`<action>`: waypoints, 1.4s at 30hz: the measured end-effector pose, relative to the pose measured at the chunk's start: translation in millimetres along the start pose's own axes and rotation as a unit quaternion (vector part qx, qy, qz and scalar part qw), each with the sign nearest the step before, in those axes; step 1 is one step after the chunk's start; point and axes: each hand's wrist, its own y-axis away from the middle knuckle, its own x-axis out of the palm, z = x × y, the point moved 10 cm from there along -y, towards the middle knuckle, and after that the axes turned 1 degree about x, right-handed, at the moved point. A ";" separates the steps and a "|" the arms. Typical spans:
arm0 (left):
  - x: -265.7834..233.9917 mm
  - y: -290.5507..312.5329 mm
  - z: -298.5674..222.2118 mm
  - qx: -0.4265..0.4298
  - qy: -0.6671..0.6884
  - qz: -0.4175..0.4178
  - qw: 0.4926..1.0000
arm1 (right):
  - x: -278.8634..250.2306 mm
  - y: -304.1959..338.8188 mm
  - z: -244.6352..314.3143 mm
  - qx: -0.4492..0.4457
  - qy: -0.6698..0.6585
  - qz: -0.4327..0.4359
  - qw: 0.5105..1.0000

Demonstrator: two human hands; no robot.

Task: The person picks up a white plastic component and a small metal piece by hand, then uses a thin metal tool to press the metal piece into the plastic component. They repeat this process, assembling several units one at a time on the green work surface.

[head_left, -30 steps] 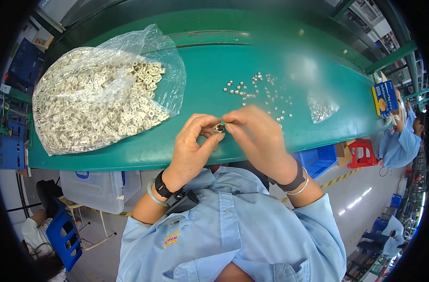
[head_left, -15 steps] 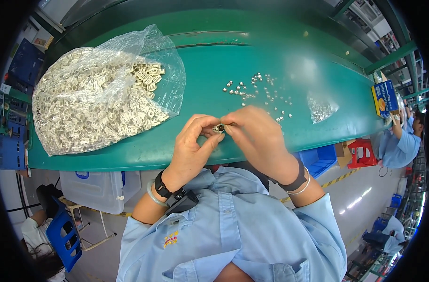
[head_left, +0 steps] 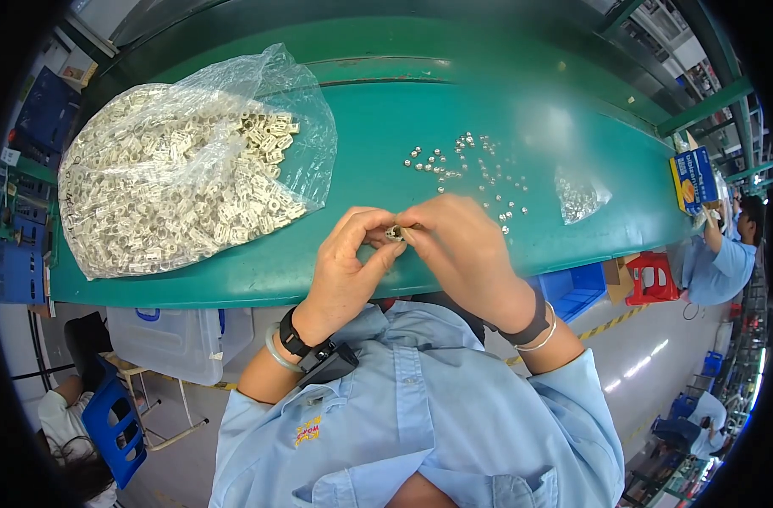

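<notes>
Desk [head_left: 365, 127]: green top.
Carton [head_left: 697, 179]: blue and yellow, at the desk's right end.
Blue bin [head_left: 577, 289]: below the desk's near edge, rightward.
Stool [head_left: 649, 261]: red, below the desk's right end.
Tub [head_left: 170, 343]: clear, below the desk's near edge, leftward.
Co-worker [head_left: 720, 269]: blue shirt, near the desk's right end.

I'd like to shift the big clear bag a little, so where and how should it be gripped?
Probably by the loose plastic at the right edge of the big clear bag, coming from the right: there it lies slack beyond the pale parts, leaving a flap to bunch up. The rest bulges with parts. The left hand is nearer, but it holds a small part.
</notes>
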 end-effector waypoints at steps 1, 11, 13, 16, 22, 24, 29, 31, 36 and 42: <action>-0.4 0.1 0.5 0.001 0.001 -0.002 1.000 | 1.9 0.5 -1.1 0.000 0.004 0.002 1.000; -5.0 1.0 1.6 0.002 -0.002 -0.020 1.000 | 5.6 5.2 -8.8 0.006 -0.003 -0.006 1.000; -5.0 0.1 -0.2 0.002 -0.012 -0.016 1.000 | 0.3 4.1 -7.5 0.011 -0.008 -0.008 1.000; -4.7 0.3 -1.9 0.003 -0.020 -0.014 1.000 | -4.2 3.5 -7.6 0.021 -0.017 -0.011 1.000; -3.4 0.1 0.3 0.002 -0.019 -0.015 1.000 | -9.3 4.1 -9.7 0.040 -0.039 -0.017 0.998; -4.5 0.0 1.0 -0.005 -0.019 -0.018 1.000 | -11.3 5.0 -11.1 0.044 -0.040 -0.020 0.998; -9.5 2.5 11.7 -0.043 0.002 -0.036 0.998 | -15.8 15.5 -32.5 0.105 -0.079 -0.047 0.990; -11.0 3.9 16.3 -0.058 0.012 -0.042 0.997 | -7.6 23.3 -49.9 0.154 -0.078 -0.026 0.985; -10.8 3.3 19.1 -0.070 0.022 -0.045 0.996 | -1.3 38.9 -68.3 0.187 -0.045 -0.003 0.981; -9.8 2.8 18.7 -0.071 0.019 -0.041 0.996 | -2.7 42.5 -64.1 0.152 0.009 0.006 0.988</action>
